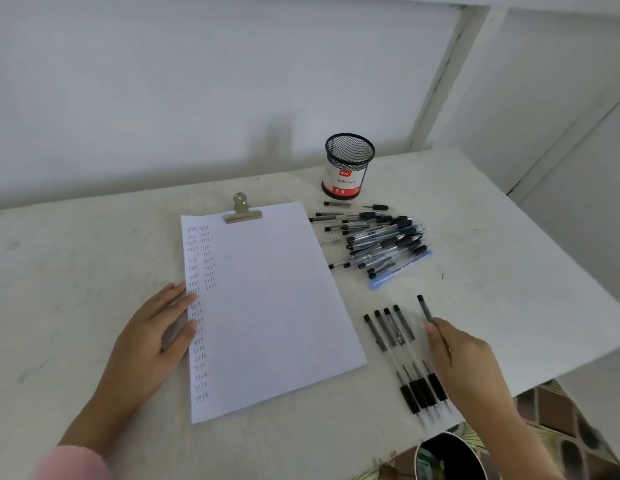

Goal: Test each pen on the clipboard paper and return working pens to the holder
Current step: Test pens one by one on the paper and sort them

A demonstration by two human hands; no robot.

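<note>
Clipboard paper (267, 306): a white sheet is laid flat on the white table (76, 254), tilted a little, and held at its top edge by a metal clip (242, 211). Two short columns of small handwritten marks are seen down its left margin; the left column runs almost to the bottom edge. The rest of the sheet is blank.

Left hand (156, 327): it is laid flat with fingers straight and slightly spread, fingertips pressed on the left edge of the paper. A pink sleeve (73, 462) is seen at the wrist.

Right hand (464, 355): it is placed right of the paper, and its fingers are closed round a pen (424, 308). The pen is dark and slim. Its upper end is pointed away from the person, and its lower part is hidden in the hand.

Row of four pens (402, 358): these are laid side by side just left of the right hand, with clear barrels, black grips and tips toward the person.

Pile of pens (384, 242): many black-and-clear pens are heaped loosely beside the paper's upper right edge, a few strays at the pile's far side.

Holder (348, 168): a black mesh cup with a white and red label is stood upright beyond the pile. No pens are seen above its rim.

A dark round container (447, 459) is cut off at the bottom edge.
</note>
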